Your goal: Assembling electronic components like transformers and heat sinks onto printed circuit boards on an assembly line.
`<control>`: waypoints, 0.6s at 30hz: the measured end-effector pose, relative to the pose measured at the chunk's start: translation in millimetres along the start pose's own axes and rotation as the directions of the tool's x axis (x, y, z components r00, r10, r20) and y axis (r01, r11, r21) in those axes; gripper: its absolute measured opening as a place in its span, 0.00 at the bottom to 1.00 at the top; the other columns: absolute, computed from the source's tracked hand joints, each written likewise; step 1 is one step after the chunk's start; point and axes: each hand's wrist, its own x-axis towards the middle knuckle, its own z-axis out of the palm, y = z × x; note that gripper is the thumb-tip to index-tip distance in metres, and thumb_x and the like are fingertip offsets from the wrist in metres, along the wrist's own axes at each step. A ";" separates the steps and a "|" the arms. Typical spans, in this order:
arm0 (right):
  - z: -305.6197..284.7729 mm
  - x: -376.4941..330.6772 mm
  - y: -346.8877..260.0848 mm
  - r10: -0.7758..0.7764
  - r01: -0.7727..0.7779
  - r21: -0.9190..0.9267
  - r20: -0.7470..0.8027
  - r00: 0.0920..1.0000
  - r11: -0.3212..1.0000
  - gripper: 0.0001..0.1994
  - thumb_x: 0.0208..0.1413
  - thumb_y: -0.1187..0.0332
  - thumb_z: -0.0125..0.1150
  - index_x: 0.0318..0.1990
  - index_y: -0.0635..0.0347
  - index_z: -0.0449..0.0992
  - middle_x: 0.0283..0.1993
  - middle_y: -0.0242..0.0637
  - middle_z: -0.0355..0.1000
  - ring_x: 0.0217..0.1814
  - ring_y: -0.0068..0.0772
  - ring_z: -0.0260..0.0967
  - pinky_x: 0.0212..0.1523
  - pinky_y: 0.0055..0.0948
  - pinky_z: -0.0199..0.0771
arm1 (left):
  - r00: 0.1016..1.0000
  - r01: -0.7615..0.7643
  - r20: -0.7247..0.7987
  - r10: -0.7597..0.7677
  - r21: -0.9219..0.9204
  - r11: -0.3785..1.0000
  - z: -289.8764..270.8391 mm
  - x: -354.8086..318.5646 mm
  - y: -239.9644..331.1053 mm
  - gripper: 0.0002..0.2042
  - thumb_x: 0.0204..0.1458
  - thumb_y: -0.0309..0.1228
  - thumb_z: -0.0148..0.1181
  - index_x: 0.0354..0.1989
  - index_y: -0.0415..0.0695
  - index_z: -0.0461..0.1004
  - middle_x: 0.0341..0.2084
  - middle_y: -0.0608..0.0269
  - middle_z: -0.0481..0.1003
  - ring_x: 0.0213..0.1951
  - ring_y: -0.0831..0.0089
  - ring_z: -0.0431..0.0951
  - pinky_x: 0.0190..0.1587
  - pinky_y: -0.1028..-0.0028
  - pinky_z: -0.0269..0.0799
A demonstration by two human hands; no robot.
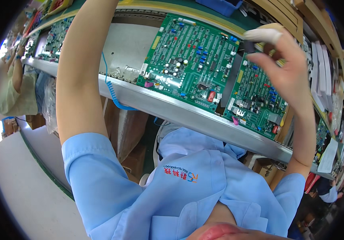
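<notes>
The right hand point(288, 72) is pinching a small dark part point(249, 47), light and likely fragile, by its sides above a circuit board point(256, 100), while the left hand is reaching out of sight.

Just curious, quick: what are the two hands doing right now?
Left hand: out of view, arm raised past the top edge.
Right hand: pinching a small dark part between fingertips.

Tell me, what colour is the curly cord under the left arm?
Blue: the curly cord shows best in the head view.
</notes>
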 end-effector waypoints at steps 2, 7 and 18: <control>27.8 12.8 -6.6 -0.073 0.070 0.074 0.045 0.996 0.995 0.14 0.43 0.75 0.67 0.41 0.56 0.76 0.35 0.34 0.70 0.28 0.29 0.66 0.28 0.25 0.65 | 0.998 0.039 -0.040 -0.038 0.029 0.999 1.6 0.9 -4.3 0.14 0.48 0.28 0.64 0.44 0.45 0.78 0.36 0.59 0.78 0.38 0.67 0.75 0.44 0.69 0.71; 85.8 38.3 -24.4 -0.130 0.136 -0.041 0.125 0.984 0.990 0.10 0.45 0.69 0.64 0.37 0.56 0.77 0.33 0.37 0.70 0.33 0.42 0.71 0.32 0.38 0.71 | 0.995 -0.028 -0.092 0.033 0.060 0.998 11.3 -4.8 -0.6 0.14 0.47 0.22 0.58 0.44 0.45 0.78 0.42 0.55 0.77 0.44 0.60 0.75 0.49 0.66 0.70; 131.7 44.8 -42.9 -0.135 0.189 -0.160 0.295 0.946 0.969 0.10 0.45 0.69 0.66 0.38 0.54 0.79 0.33 0.32 0.71 0.29 0.39 0.72 0.28 0.36 0.70 | 0.962 -0.029 -0.261 0.079 0.188 0.982 19.5 -13.2 -15.2 0.14 0.51 0.26 0.51 0.46 0.42 0.74 0.40 0.46 0.77 0.46 0.53 0.76 0.49 0.63 0.69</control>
